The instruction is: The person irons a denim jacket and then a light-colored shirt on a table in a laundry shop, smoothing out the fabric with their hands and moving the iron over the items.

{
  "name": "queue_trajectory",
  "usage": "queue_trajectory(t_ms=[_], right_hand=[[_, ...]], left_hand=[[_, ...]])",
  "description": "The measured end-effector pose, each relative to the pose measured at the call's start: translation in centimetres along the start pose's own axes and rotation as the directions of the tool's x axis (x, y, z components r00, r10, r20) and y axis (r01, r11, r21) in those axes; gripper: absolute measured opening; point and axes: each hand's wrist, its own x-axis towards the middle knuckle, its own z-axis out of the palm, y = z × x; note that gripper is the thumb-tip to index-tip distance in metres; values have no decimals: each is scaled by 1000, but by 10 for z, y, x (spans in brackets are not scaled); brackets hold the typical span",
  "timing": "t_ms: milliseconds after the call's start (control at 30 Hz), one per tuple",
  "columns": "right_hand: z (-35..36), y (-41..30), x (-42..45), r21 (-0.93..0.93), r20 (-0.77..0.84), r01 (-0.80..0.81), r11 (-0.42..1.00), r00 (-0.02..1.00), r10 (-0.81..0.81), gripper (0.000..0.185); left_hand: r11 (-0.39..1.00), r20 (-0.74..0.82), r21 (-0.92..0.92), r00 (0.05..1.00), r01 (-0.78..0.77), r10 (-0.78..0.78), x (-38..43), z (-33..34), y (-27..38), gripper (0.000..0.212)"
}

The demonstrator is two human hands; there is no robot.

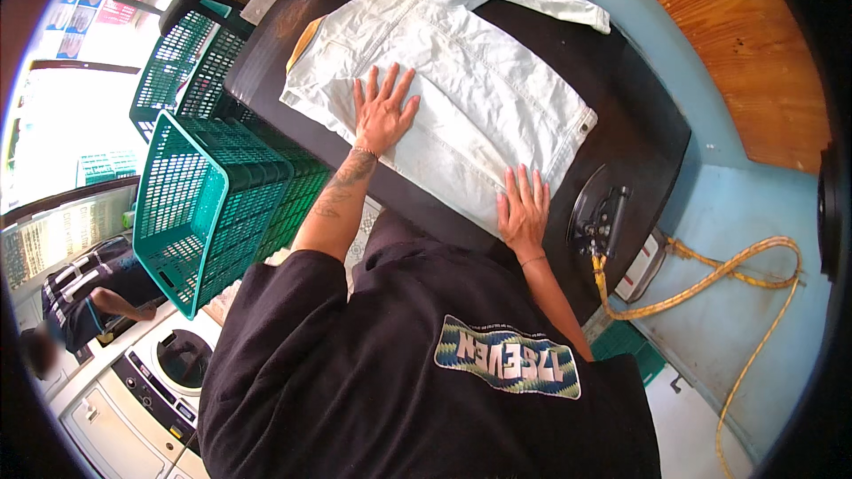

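Note:
A pale, light-washed denim jacket [466, 80] lies spread on a black-covered ironing table [639, 100]. One sleeve [552, 3] stretches out along the far side, and tan cloth shows at the collar [305, 45]. My left hand [386, 113] rests flat on the jacket towards the collar end, fingers spread. Near the hem, my right hand [524, 207] lies palm down on the near edge of the cloth. A metal button [584, 127] shows at the hem corner. Just right of my right hand is a clothes iron [602, 213] with a black handle and a yellow-wrapped cord.
Green plastic baskets [219, 213] stand close by on the left. The iron's yellow cord [725, 273] loops along the blue wall [752, 213]. Lower left, a person [100, 286] is near a white washing machine [133, 406]. A wood panel [725, 33] covers the upper wall.

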Motion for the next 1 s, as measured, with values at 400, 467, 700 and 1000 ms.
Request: queue_trajectory(t_ms=[400, 467, 700, 1000], right_hand=[[1, -5, 0, 23, -24, -26, 999, 999, 26, 53], [2, -2, -3, 14, -25, -5, 1000, 1000, 5, 53], [2, 32, -3, 489, 16, -103, 866, 994, 109, 43], [-47, 59, -18, 595, 99, -300, 746, 948, 303, 16]], left_hand=[[977, -51, 142, 986, 161, -156, -25, -37, -106, 68], [971, 97, 59, 966, 233, -238, -28, -29, -127, 70], [943, 0, 185, 960, 276, -281, -11, -25, -99, 68], [602, 87, -735, 837, -312, 541, -76, 1, 139, 32]])
